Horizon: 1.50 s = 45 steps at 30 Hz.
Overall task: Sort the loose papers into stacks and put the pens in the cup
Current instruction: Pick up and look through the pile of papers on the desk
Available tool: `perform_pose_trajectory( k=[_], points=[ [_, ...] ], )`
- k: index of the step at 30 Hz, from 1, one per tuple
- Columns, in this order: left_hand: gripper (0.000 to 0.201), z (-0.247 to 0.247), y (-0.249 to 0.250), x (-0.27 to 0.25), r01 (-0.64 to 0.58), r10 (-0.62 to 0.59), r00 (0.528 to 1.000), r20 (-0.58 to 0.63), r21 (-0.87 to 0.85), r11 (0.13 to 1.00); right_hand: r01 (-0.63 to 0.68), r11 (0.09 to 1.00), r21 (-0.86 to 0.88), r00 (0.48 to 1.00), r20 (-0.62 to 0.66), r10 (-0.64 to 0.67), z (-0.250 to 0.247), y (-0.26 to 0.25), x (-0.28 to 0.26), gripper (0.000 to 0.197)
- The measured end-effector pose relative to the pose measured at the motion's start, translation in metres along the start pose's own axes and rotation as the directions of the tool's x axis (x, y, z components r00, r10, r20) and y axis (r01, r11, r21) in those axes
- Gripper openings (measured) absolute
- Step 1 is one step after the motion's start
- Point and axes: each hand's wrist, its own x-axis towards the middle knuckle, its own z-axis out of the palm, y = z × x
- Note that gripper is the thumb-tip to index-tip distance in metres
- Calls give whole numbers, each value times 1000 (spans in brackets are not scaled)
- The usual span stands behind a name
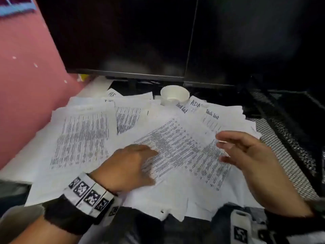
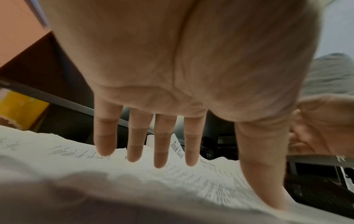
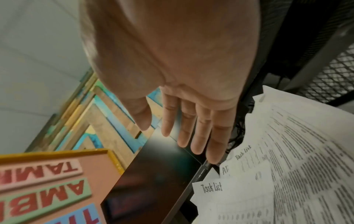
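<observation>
Black wrist strap w/ white band (image 1: 91, 192) of b&w square code markers on each wrist.

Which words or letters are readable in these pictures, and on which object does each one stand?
"Task List": handwritten heading on a sheet beside the cup.
"Task List": heading on a second sheet further right.
"AD...": cut-off heading on a sheet behind them.
"AMB", "TAM", seen upside down and cut off: coloured letters on the pink board.
Dense printed text on the papers: too blurred to read.
</observation>
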Motion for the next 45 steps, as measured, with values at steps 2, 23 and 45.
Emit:
perform_pose_trajectory(
  k=[2,23,45],
  points=[
    [94,9,-3,-6,13,-14,999,38,18,1000,86,969,-231,995,61,-74,3,2,-8,26],
    [23,-8,27,-16,-279,200,951,-236,-372,885,-437,844,311,900,146,412,60,31,15,40],
    [82,15,26,95,-33,32,985,167,3,999,-63,883,-466,991,-134,0,-36,-101,91,6]
  ],
)
